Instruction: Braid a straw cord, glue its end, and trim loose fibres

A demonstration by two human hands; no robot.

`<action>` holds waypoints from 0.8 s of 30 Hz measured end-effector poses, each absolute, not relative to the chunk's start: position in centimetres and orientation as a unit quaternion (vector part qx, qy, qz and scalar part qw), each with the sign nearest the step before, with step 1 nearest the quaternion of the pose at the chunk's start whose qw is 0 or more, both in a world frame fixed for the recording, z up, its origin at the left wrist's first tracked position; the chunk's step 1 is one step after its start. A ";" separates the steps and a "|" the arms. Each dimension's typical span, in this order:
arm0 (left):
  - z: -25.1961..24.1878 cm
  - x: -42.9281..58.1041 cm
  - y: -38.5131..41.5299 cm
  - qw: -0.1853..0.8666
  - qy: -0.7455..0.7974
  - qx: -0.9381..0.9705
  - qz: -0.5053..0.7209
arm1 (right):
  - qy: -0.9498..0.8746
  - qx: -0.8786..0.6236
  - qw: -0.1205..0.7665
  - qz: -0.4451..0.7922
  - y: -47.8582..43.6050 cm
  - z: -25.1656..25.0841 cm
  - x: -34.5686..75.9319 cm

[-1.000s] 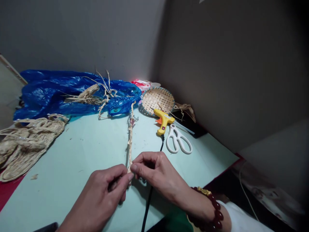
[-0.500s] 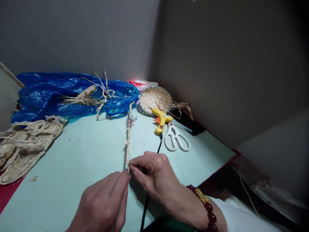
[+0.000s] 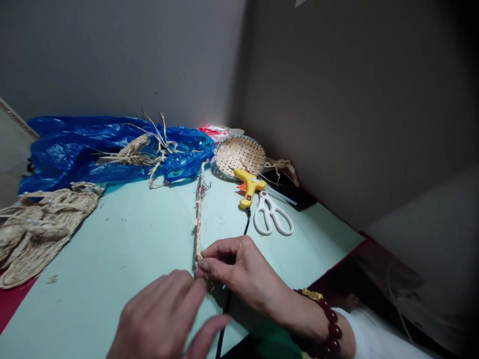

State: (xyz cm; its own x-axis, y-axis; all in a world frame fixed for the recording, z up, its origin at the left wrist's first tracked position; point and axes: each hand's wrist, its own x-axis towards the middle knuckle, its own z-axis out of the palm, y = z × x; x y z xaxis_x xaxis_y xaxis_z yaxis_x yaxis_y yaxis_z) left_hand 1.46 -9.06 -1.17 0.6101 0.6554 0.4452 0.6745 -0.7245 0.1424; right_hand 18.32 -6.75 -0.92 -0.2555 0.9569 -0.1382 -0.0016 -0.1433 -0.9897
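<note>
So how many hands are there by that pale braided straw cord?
2. The left hand is at the bottom, left of centre, thumb spread; the right hand, wearing a dark red round-beaded bracelet, pinches the pale braided straw cord. No others show.

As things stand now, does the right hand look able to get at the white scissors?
Probably yes: the handles of the white scissors lie uncovered just beyond the right hand. It would likely need to release the braid first.

Braided cord (image 3: pixel 199 222): rough, matt straw-like fibre. Bag (image 3: pixel 77 147): glossy, crinkled plastic film. Glue gun (image 3: pixel 248 188): smooth plastic. Bracelet beads (image 3: pixel 334 330): polished.
</note>
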 end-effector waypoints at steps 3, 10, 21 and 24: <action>-0.1 1.0 -7.1 -0.246 -0.502 -0.783 -0.273 | -0.507 -0.450 0.397 0.619 -6.7 -0.3 18.6; -0.3 1.7 -4.8 -0.658 -0.467 -0.559 -0.190 | -0.588 -0.463 0.353 0.561 -6.9 -0.4 19.2; -0.2 1.4 -4.8 -0.623 -0.516 -0.559 -0.183 | -0.783 -0.517 0.221 0.267 -7.9 -0.1 19.5; -0.4 1.5 -4.8 -0.618 -0.516 -0.562 -0.189 | -0.797 -0.501 0.235 0.242 -8.1 -0.3 19.6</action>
